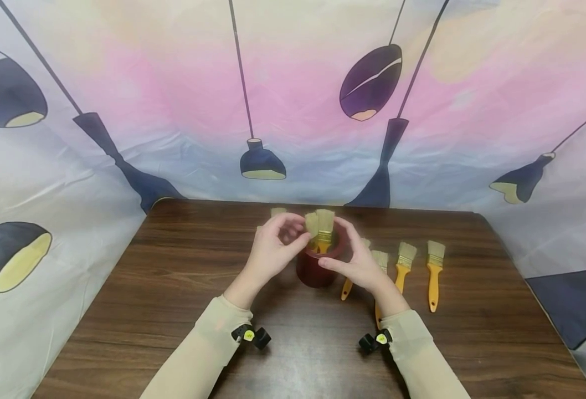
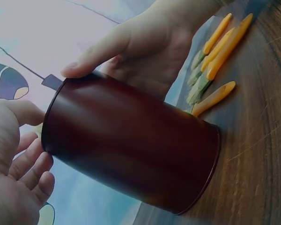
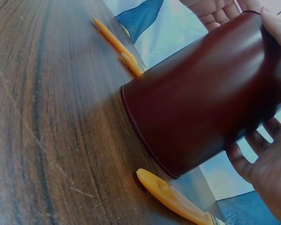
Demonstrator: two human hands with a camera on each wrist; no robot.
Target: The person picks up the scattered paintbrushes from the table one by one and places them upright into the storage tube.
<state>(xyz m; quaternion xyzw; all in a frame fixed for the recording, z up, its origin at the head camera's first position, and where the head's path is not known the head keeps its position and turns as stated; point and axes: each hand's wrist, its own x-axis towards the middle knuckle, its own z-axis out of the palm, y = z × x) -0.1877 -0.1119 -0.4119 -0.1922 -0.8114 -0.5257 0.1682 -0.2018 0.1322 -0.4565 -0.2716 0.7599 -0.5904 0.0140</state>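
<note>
A dark red cylindrical cup (image 1: 317,271) stands upright on the table, two flat paintbrushes (image 1: 325,224) in it with their bristles up. My right hand (image 1: 359,260) grips the cup near its rim, thumb on the near side; the left wrist view shows this thumb lying along the rim. At the cup's left, my left hand (image 1: 275,246) has thumb and forefinger at the bristles of the left paintbrush (image 1: 311,225), seeming to pinch it. Its other fingers are loosely curled beside the rim in the left wrist view. The handles inside the cup are mostly hidden.
Several yellow-handled paintbrushes lie right of the cup, the outermost paintbrush (image 1: 433,280) pointing bristles away. Behind my left hand, more bristles (image 1: 278,211) show; handles (image 3: 113,40) lie there too. The brown wooden table (image 1: 173,288) meets a patterned cloth (image 1: 303,177) at its far edge.
</note>
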